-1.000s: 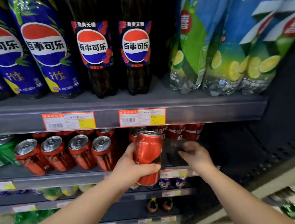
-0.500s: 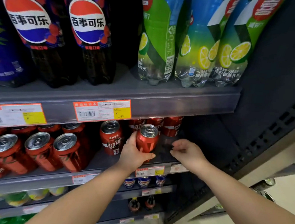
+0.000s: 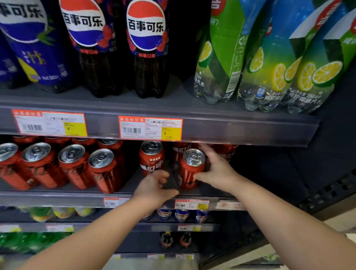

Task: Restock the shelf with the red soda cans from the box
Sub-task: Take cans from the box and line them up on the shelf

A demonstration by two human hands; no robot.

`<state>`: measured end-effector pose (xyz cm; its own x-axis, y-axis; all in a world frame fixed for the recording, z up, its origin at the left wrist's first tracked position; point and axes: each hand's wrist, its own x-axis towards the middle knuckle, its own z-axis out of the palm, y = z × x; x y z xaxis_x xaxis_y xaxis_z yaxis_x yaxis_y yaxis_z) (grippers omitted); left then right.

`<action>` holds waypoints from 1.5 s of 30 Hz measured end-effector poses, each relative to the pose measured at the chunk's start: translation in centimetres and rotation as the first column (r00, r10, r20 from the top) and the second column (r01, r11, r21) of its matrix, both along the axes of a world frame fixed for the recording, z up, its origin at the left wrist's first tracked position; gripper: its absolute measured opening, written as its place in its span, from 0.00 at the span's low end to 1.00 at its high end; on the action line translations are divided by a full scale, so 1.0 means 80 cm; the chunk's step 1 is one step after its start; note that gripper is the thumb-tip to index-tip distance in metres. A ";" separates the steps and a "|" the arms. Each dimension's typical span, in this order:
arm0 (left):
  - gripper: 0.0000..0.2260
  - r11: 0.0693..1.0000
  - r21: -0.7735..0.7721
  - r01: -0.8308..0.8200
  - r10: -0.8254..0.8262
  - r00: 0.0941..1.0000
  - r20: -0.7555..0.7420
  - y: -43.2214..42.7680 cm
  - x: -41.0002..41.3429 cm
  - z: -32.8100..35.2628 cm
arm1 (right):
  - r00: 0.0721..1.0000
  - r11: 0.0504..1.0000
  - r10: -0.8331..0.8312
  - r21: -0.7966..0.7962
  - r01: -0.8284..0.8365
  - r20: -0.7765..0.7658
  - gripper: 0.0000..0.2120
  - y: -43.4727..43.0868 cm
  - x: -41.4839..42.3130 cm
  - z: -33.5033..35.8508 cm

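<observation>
A red soda can [image 3: 190, 172] stands upright on the grey middle shelf [image 3: 208, 193], near its right end. My right hand [image 3: 217, 170] grips this can from the right, thumb low on its front and fingers reaching behind its top. My left hand [image 3: 154, 189] hovers at the shelf's front edge just left of the can, fingers relaxed and holding nothing. Another red can [image 3: 150, 159] stands to the left, with more red cans [image 3: 224, 151] behind. A row of several red cans [image 3: 103, 168] fills the shelf's left part. The box is out of view.
Tall cola bottles [image 3: 146, 40] and green lemon-lime bottles [image 3: 224, 53] stand on the shelf above, whose price-tag rail [image 3: 150, 128] overhangs the cans. Lower shelves hold small blue cans [image 3: 181, 215] and bottles. A dark side panel [image 3: 330, 168] closes the right.
My left hand set the red can down on the shelf, let go and drew back toward the front edge. My right hand moved in and took hold of that can.
</observation>
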<state>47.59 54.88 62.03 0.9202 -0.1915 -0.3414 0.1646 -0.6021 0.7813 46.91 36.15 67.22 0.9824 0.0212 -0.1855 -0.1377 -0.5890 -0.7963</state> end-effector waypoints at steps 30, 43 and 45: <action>0.36 0.590 0.589 0.552 -0.582 0.796 -0.164 0.083 0.015 -0.005 | 0.992 0.788 0.125 -0.610 -0.081 0.029 0.36 0.036 0.031 0.026; 0.35 0.579 0.581 0.572 -0.593 0.785 -0.181 0.083 0.015 0.000 | 0.993 0.827 0.120 -0.553 -0.099 0.001 0.37 0.040 0.039 0.023; 0.35 0.578 0.581 0.573 -0.592 0.784 -0.184 0.083 0.015 0.002 | 0.995 0.834 0.104 -0.544 -0.089 -0.004 0.36 0.040 0.038 0.023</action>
<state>48.77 61.50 62.20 0.6934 -0.4640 -0.5513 -0.4017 -0.8841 0.2388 49.96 39.36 69.06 0.9850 0.0189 -0.1714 -0.0424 -0.9369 -0.3469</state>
